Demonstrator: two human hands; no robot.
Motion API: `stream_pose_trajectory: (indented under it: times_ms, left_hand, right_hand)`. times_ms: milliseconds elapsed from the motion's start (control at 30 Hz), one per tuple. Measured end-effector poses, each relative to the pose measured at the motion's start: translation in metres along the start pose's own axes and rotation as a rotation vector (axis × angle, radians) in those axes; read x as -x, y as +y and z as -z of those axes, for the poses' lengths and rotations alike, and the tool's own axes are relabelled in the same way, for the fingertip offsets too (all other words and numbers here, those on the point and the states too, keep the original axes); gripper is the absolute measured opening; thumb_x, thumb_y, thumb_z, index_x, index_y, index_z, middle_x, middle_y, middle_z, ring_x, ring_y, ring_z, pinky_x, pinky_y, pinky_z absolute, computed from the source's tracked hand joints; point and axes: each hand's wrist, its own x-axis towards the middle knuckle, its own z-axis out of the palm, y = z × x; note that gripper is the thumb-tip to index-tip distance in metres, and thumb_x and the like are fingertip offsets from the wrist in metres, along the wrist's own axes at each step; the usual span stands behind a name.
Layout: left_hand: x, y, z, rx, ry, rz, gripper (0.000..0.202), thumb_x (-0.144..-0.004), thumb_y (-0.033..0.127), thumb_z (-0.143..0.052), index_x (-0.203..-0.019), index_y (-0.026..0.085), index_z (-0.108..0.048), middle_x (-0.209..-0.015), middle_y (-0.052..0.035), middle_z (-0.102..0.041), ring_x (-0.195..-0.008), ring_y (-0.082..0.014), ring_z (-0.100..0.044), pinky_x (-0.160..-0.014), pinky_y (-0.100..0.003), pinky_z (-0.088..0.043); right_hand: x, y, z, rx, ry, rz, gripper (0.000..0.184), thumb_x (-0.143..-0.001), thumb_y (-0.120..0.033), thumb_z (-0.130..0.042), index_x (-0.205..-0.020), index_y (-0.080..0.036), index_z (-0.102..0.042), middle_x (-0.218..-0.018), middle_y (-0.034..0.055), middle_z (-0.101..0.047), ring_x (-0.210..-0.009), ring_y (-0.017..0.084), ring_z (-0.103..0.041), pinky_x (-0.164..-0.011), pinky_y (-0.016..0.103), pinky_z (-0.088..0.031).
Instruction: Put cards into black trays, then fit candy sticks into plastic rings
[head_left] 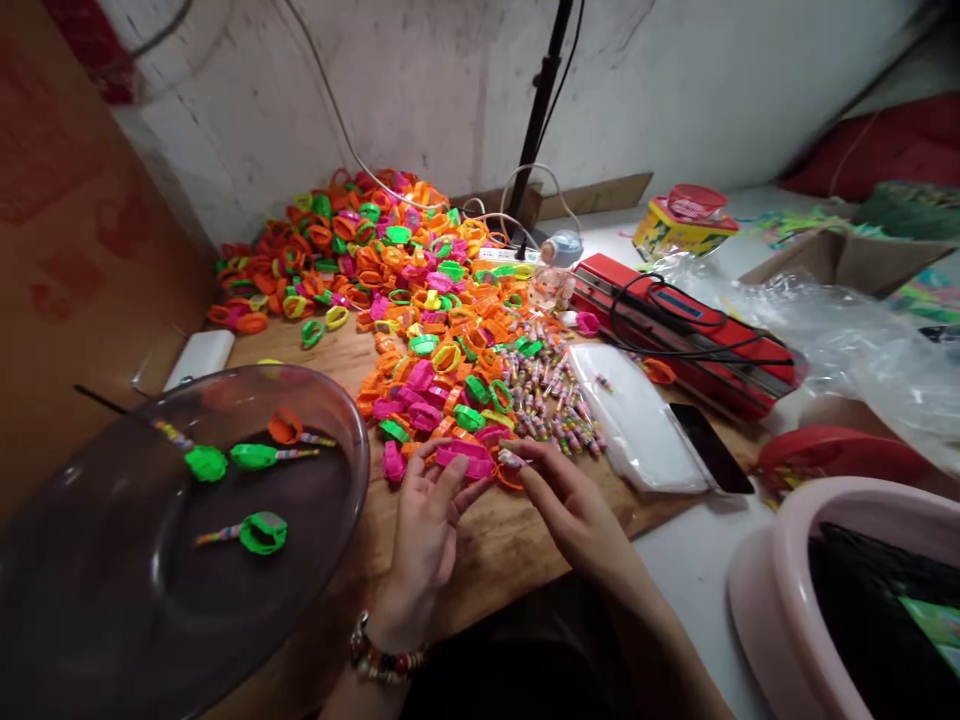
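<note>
Between the thumb and fingers of my left hand (pixel 427 520) is a pink plastic toy watch (pixel 466 459). Close to its right end, my right hand (pixel 574 505) pinches a small wrapped candy roll (pixel 513 459) with a whitish twisted end. The two pieces are near each other; I cannot tell whether they touch. Just beyond my hands spreads a big heap of toy watches (pixel 405 260) in orange, green, pink and yellow. Right of it lies a pile of striped candy rolls (pixel 551 390).
A dark translucent basin (pixel 300 590) at left holds several watches with candy rolls attached. At right are white plastic bags (pixel 637 430), a phone (pixel 711 448), a red sealing machine (pixel 690 330) with a black cord, and a pink tub (pixel 772 590). A black pole (pixel 541 100) stands behind.
</note>
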Motion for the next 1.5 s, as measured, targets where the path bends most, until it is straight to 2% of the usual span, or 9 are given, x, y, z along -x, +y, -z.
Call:
stream_pose_trajectory:
  times_ms: [267,567,700,900,1100,1233,1300,1433,1500]
  left_hand:
    - [0.006,-0.002,0.000,-0.172,0.032,-0.178,0.042,-0.069,0.034,-0.077,-0.099,0.023,-0.050,-0.091,-0.0001,-0.066,-0.084,-0.0173,-0.068,-0.077,-0.032,-0.058]
    - [0.011,0.000,0.000,-0.349,0.078,-0.376,0.036,-0.067,0.028,-0.079,-0.093,0.021,-0.056,-0.088,0.0003,-0.066,-0.075,-0.0155,-0.069,-0.070,-0.026,-0.058]
    - [0.013,-0.002,0.002,-0.357,0.075,-0.393,0.033,-0.067,0.025,-0.080,-0.092,0.020,-0.057,-0.089,0.0007,-0.067,-0.077,-0.0152,-0.070,-0.073,-0.025,-0.058]
    - [0.022,-0.006,0.014,-0.486,0.073,-0.359,0.032,-0.073,0.028,-0.077,-0.097,0.020,-0.057,-0.087,0.0005,-0.069,-0.076,-0.0154,-0.071,-0.072,-0.026,-0.058]
    - [0.039,0.002,0.018,-0.935,0.092,-0.343,0.029,-0.076,0.033,-0.076,-0.097,0.020,-0.061,-0.091,-0.0036,-0.068,-0.088,-0.0206,-0.068,-0.075,-0.031,-0.057]
    - [0.048,0.015,0.016,-1.180,0.075,-0.581,0.023,-0.081,0.032,-0.071,-0.097,0.020,-0.061,-0.092,-0.0034,-0.068,-0.086,-0.0183,-0.068,-0.078,-0.029,-0.057]
    - [0.049,0.034,0.021,-1.303,0.222,-0.806,0.022,-0.085,0.032,-0.066,-0.102,0.020,-0.059,-0.094,-0.0050,-0.069,-0.088,-0.0179,-0.068,-0.078,-0.028,-0.057]
    - [0.048,0.072,0.037,-1.603,0.850,-1.089,0.047,-0.087,0.035,-0.064,-0.127,0.015,-0.049,-0.122,-0.0181,-0.061,-0.118,-0.0294,-0.058,-0.098,-0.046,-0.050]
    - [0.046,0.069,0.039,-1.754,0.872,-1.151,0.050,-0.089,0.029,-0.062,-0.132,0.010,-0.045,-0.130,-0.0214,-0.056,-0.128,-0.0327,-0.048,-0.106,-0.051,-0.043]
  right_hand:
    - [0.011,-0.003,-0.016,0.473,0.093,0.342,0.026,-0.096,-0.024,-0.047,-0.118,-0.022,-0.060,-0.106,0.0089,-0.071,-0.097,0.021,-0.067,-0.084,0.035,-0.056]
    - [0.015,-0.001,-0.015,0.562,0.054,0.373,0.028,-0.098,-0.022,-0.040,-0.118,-0.020,-0.059,-0.097,0.0091,-0.071,-0.087,0.021,-0.068,-0.076,0.033,-0.056]
    - [0.016,-0.007,-0.017,0.768,0.043,0.449,0.033,-0.101,-0.032,-0.032,-0.114,-0.017,-0.058,-0.087,0.0095,-0.069,-0.077,0.021,-0.067,-0.067,0.032,-0.054]
    - [0.014,-0.013,-0.017,1.241,0.072,0.626,0.043,-0.102,-0.035,-0.031,-0.080,-0.015,-0.061,-0.062,0.0044,-0.061,-0.051,0.017,-0.057,-0.050,0.029,-0.036]
    - [0.018,0.004,-0.018,0.928,-0.021,0.766,0.033,-0.098,-0.027,-0.042,-0.071,-0.019,-0.057,-0.054,-0.0013,-0.058,-0.047,0.012,-0.054,-0.052,0.026,-0.033]
    - [0.027,0.018,-0.016,0.749,-0.080,0.650,0.028,-0.099,-0.035,-0.040,-0.089,-0.018,-0.060,-0.065,0.0014,-0.064,-0.053,0.013,-0.059,-0.055,0.024,-0.040]
    - [0.028,0.030,-0.003,0.804,-0.124,0.591,0.040,-0.098,-0.047,-0.035,-0.107,-0.016,-0.059,-0.079,0.0086,-0.067,-0.065,0.020,-0.064,-0.061,0.030,-0.046]
    - [0.027,0.075,0.038,1.170,-0.034,0.434,0.058,-0.094,-0.049,-0.030,-0.131,-0.010,-0.049,-0.070,0.0160,-0.061,-0.063,0.036,-0.059,-0.059,0.047,-0.042]
    - [0.028,0.103,0.055,1.224,-0.099,0.425,0.049,-0.093,-0.037,-0.032,-0.129,-0.013,-0.053,-0.062,0.0131,-0.058,-0.055,0.034,-0.057,-0.058,0.047,-0.040]
